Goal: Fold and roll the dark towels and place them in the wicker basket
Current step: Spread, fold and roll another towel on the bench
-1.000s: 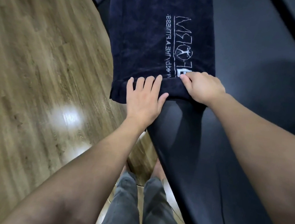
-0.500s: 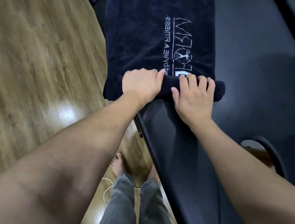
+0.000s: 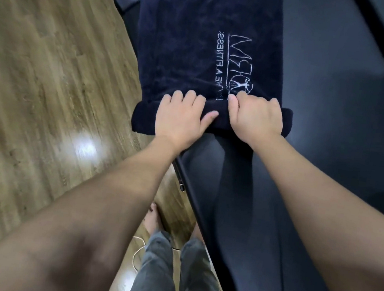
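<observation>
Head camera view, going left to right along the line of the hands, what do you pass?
Wooden floor → rolled end of the dark towel → left hand → right hand → dark padded bench surface.

Towel [image 3: 193, 48] on table [image 3: 335, 114], floor [image 3: 37, 78] to left

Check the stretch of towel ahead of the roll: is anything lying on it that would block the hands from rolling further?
Nothing visible does. Both the left hand and the right hand grip the rolled end of the dark towel, and the flat part ahead carries only its embroidered logo. The wicker basket is out of view.
</observation>
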`<state>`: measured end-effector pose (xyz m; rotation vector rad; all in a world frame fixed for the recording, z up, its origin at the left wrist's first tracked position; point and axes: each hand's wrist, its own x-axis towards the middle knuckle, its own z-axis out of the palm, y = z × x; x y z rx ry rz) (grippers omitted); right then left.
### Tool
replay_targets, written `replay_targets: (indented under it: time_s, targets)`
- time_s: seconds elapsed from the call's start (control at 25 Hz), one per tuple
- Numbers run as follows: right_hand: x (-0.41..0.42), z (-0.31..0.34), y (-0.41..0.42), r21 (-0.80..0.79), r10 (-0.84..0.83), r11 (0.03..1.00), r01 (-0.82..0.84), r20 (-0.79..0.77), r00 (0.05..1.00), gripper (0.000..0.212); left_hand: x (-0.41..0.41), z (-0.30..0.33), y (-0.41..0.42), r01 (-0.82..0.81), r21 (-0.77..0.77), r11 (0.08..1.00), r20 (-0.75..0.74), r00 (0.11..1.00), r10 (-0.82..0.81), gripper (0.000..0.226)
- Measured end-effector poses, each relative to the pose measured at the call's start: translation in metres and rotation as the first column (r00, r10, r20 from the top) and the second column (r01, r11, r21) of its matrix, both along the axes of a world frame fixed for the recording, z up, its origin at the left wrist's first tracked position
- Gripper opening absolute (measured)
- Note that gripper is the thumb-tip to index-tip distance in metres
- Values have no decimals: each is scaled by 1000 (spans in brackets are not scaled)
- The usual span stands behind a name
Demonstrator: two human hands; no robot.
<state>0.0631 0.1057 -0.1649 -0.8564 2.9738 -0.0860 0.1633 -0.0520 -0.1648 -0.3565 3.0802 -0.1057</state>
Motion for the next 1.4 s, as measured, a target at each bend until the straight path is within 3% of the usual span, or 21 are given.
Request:
replay_targets:
  time_s: [0.08,0.2,0.36,0.52,0.6,0.68,0.76,0.88,0.96,1.04,1.2,1.28,1.4]
  targets:
    - [4,4,3,-43,-24,999,22,-33,999,43,-22,10,-8,-6,35,999,57,998,4,59]
    - [29,-9,14,-98,39,993,-66,-255,966,40,-39,16,-13,-5,90,996,114,993,-5,57]
    - [23,-19,8,-80,57,993,-87,-316,947,41,-55,26,-23,-63,203,977,179,983,26,61]
    - [-9,-16,-5,-70,58,993,-96,-419,906,42,-40,19,-16,-24,170,985,96,995,8,51]
    - [-20,-13,-11,-54,46,996,-69,-348,936,45,-28,17,-17,19,119,993,23,1000,-22,47]
    - [-27,-8,-17,-11,32,999,-35,-180,983,50,-12,13,-22,29,41,999,-34,999,-27,49]
    - [-36,-6,-19,22,24,999,-23,-52,998,57,-3,7,-27,45,-4,999,-19,999,-45,55]
    - [-47,-1,-23,-58,7,998,-8,-9,1000,58,-31,10,-44,35,31,999,-30,999,-35,52]
    - [-42,-1,-19,-143,-19,990,6,-89,996,43,-57,21,-54,27,90,996,27,999,-30,50]
    - [-25,-4,-10,-152,-15,988,-30,-288,957,29,-76,28,-61,-20,171,985,133,991,-3,50]
    - [-18,-14,-7,-87,31,994,-66,-358,933,38,-91,35,-66,-112,235,966,247,968,52,58]
    - [-35,-11,-16,-24,36,999,-48,-358,933,40,-83,34,-64,-99,254,962,178,982,54,53]
    - [-55,-6,-25,61,76,996,-60,-299,951,43,-56,27,-55,-16,140,990,-8,1000,17,42]
